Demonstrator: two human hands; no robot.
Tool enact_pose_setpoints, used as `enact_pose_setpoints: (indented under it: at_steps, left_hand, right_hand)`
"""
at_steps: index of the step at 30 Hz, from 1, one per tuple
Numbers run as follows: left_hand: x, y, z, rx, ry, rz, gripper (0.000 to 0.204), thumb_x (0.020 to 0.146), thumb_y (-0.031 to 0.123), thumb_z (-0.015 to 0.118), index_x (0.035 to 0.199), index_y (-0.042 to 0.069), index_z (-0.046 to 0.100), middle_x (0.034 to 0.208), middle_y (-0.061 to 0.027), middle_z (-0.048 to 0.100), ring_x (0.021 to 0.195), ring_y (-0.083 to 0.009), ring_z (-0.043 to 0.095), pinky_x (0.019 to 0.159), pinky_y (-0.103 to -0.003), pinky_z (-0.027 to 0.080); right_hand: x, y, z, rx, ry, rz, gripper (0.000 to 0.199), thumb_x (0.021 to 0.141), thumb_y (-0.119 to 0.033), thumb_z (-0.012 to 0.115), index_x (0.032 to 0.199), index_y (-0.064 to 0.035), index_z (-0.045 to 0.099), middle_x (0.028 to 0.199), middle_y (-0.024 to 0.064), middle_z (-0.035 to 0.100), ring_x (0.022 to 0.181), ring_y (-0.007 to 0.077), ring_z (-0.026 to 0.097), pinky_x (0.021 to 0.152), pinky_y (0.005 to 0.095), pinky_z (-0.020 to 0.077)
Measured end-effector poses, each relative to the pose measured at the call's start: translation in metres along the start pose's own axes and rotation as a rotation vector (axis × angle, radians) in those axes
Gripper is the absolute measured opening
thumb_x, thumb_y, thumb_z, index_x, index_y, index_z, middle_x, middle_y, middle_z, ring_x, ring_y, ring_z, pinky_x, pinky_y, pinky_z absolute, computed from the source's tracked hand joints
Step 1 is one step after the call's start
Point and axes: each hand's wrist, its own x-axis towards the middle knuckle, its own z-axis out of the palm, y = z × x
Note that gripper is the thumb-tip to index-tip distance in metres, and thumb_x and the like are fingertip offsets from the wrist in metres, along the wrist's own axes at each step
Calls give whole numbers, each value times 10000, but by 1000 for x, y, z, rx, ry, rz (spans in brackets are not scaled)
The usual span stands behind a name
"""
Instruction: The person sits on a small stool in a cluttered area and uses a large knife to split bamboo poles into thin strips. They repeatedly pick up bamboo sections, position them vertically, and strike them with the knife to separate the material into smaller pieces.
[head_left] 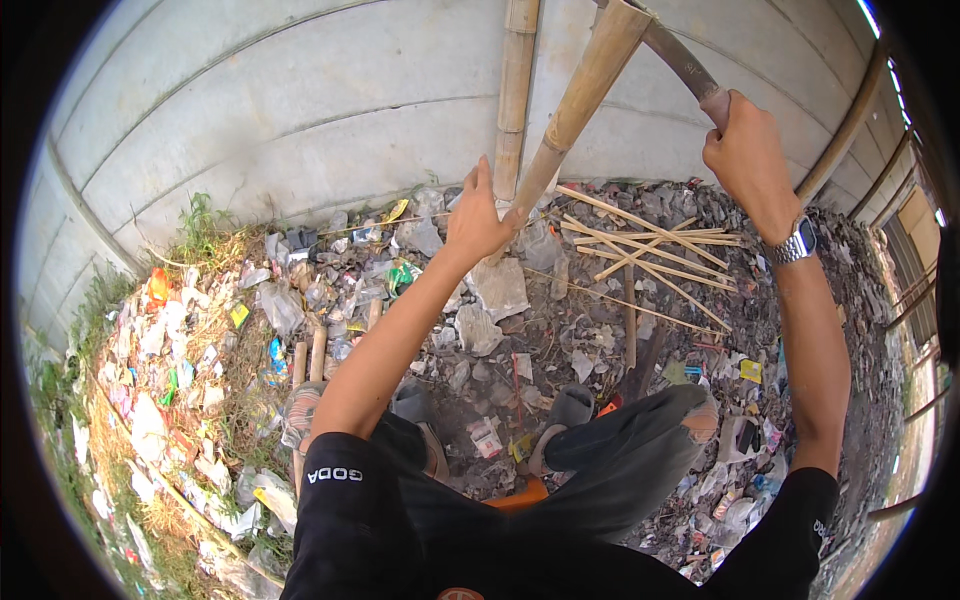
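Nearest my camera and well below both sets of fingers, dark trousers are spreading at the knees, an orange surface showing between them. Farther up, a metal-banded watch is sitting on the wrist behind the right fingers. I am finding those fingers wrapped narrow around the handle of a curved blade. The blade is extending up and to the left of them, reaching the upper end of a bamboo pole; whether it is cutting in, I cannot tell.

The pole is leaning between the two hands, its upper end up and left of the right fingers. Its lower part is running down beside the left fingers, which are pointing upward while the thumb is lying against the bamboo. How tightly that hand is closing, I cannot tell.

Just below the left fingers, a pale stone slab is resting on littered ground. I am recording split bamboo strips lying crossed, below the right fingers. Beyond the left fingers, a second bamboo pole is standing upright before a grey panelled wall.
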Motion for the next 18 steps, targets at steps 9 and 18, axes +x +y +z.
enact_pose_setpoints:
  at_steps: [9,18]
  left_hand:
    - [-13,-41,-26,-193,99,-87,867,911,292,756,1549,-55,282,1457,-309,474,1076,-321,685,905,-446,557]
    - [101,124,-183,109,1004,998,360,1053,348,518,1188,64,692,1169,-125,691,1188,-311,586,1049,-431,415]
  right_hand:
    - [-20,31,-10,177,16,5,162,828,-68,638,960,25,639,809,279,665,815,479,657,730,529,513]
    - [-52,-17,-32,290,0,-4,109,837,-79,642,921,-11,654,789,240,657,781,459,644,681,501,501]
